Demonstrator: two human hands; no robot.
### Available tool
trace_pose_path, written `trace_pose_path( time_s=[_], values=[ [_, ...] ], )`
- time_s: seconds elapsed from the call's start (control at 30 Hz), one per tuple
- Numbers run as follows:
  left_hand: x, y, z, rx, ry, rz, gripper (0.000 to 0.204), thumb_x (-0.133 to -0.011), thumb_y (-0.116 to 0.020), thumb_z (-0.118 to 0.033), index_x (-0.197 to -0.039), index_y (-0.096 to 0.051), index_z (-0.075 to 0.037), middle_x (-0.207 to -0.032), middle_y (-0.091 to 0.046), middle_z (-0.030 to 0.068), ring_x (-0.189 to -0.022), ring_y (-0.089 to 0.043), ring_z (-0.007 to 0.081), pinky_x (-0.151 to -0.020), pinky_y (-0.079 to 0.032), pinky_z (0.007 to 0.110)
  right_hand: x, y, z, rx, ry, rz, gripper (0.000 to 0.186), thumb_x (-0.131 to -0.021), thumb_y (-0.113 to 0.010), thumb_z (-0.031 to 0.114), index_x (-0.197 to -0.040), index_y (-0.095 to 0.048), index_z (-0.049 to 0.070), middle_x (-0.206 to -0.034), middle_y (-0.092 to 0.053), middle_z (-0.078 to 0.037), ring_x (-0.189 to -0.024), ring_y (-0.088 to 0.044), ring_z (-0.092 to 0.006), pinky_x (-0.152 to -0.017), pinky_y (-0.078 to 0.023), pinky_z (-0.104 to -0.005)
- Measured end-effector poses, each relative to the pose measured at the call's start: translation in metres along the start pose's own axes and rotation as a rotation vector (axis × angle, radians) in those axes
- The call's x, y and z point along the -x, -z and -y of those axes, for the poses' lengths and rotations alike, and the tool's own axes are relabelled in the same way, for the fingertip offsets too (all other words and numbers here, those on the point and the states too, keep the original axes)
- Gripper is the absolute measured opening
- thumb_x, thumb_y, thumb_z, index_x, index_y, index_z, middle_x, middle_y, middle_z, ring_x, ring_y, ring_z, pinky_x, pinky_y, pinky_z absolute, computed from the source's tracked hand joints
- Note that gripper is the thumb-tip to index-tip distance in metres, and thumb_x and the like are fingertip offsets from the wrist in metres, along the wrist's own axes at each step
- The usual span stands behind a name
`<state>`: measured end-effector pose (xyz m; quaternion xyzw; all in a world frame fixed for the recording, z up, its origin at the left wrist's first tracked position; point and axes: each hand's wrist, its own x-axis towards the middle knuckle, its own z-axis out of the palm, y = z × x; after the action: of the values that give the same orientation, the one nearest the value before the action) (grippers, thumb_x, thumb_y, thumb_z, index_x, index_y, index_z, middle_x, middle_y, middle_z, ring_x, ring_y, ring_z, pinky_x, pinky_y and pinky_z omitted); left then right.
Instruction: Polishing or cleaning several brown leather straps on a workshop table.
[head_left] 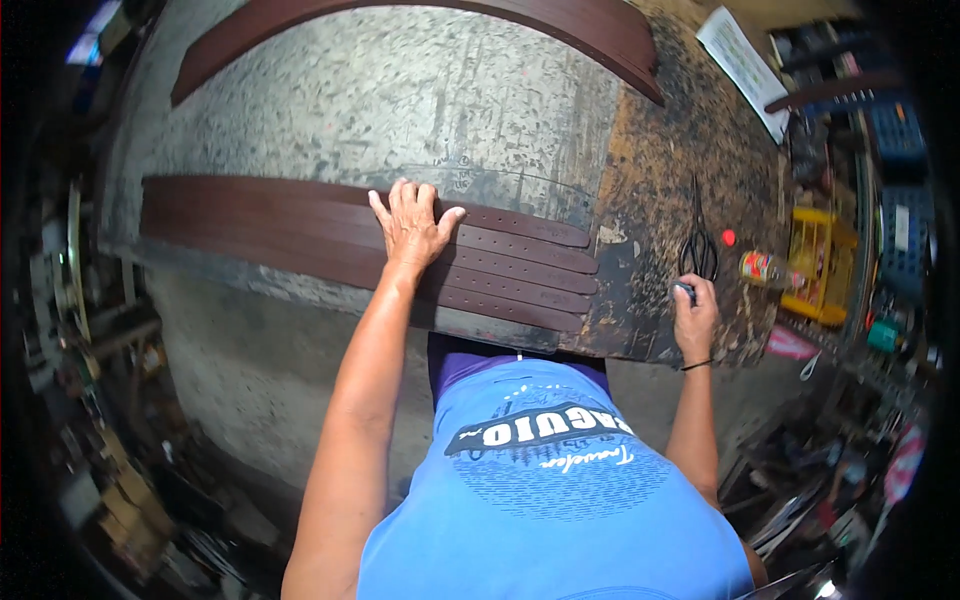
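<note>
Several dark brown leather belt straps (270, 225) lie side by side along the near edge of the workbench. Their rounded, punched ends point right. My left hand (410, 225) rests on them with fingers spread, just left of the rows of holes. At the right, over the dark-stained part of the bench, my right hand (697, 308) is closed around a small dark object (684, 291), mostly hidden by the fingers; its kind is unclear. Just beyond that hand lies a pair of black scissors (699, 250), blades pointing away from me.
More brown straps (400, 8) curve across the bench's far side. Right of the scissors are a red cap (728, 237), a small labelled bottle (762, 267) on its side and a yellow plastic basket (822, 265). A printed sheet (742, 70) lies at the far right corner.
</note>
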<state>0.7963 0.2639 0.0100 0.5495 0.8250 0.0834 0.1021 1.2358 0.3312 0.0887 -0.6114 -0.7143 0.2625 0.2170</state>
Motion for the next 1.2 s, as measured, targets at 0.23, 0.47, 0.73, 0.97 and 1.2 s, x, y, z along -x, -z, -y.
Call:
trace_pose_path(
  time_s=[0.23, 0.47, 0.73, 0.97, 1.2],
  values=[
    [-0.024, 0.000, -0.011, 0.268, -0.535, -0.028, 0.034, -0.082, -0.072, -0.040, -0.085, -0.056, -0.010, -0.085, -0.057, 0.0079, -0.088, -0.052, 0.0297, -0.082, -0.037, 0.044, 0.095, -0.003, 0.027, -0.046, -0.245, -0.330, 0.014, -0.089, -0.063, 0.007, -0.102, -0.063, 0.002, -0.099, -0.061, -0.009, -0.093, -0.058, -0.0210, -0.084, -0.047, -0.0322],
    [-0.003, -0.026, -0.058, 0.072, -0.812, 0.188, 0.061, -0.098, -0.048, -0.044, -0.149, -0.036, -0.012, -0.156, -0.031, 0.0124, -0.147, -0.021, 0.0316, -0.118, -0.015, 0.054, 0.156, -0.049, 0.100, -0.030, -0.374, -0.380, 0.014, -0.087, -0.065, 0.008, -0.100, -0.064, 0.003, -0.095, -0.059, -0.008, -0.085, -0.057, -0.0185, -0.079, -0.047, -0.0310],
    [0.002, -0.014, -0.027, 0.146, -0.930, 0.257, 0.070, -0.091, -0.053, -0.055, -0.149, -0.037, -0.017, -0.157, -0.031, 0.0067, -0.147, -0.023, 0.0277, -0.118, -0.014, 0.052, 0.172, -0.065, 0.109, -0.072, -0.449, -0.487, 0.016, -0.090, -0.065, 0.010, -0.102, -0.062, 0.002, -0.099, -0.061, -0.006, -0.090, -0.057, -0.0160, -0.081, -0.047, -0.0297],
    [-0.041, 0.024, 0.183, -0.124, -0.289, -0.030, 0.061, -0.095, -0.054, -0.046, -0.146, -0.042, -0.016, -0.156, -0.033, 0.0108, -0.147, -0.024, 0.0298, -0.116, -0.017, 0.056, 0.113, -0.086, 0.068, 0.051, -0.416, -0.659, 0.019, -0.087, -0.066, 0.013, -0.104, -0.065, 0.003, -0.097, -0.067, -0.009, -0.094, -0.060, -0.0216, -0.087, -0.047, -0.0343],
    [-0.033, 0.030, 0.194, 0.103, -0.403, -0.171, 0.029, -0.092, -0.062, -0.028, -0.114, -0.055, -0.011, -0.117, -0.053, 0.0101, -0.131, -0.042, 0.0314, -0.115, -0.022, 0.057, -0.011, -0.264, 0.187, 0.420, -0.057, -0.444, 0.012, -0.085, -0.057, 0.021, -0.088, -0.068, 0.016, -0.088, -0.064, -0.009, -0.087, -0.057, -0.0320, -0.073, -0.040, -0.0494]
  ],
)
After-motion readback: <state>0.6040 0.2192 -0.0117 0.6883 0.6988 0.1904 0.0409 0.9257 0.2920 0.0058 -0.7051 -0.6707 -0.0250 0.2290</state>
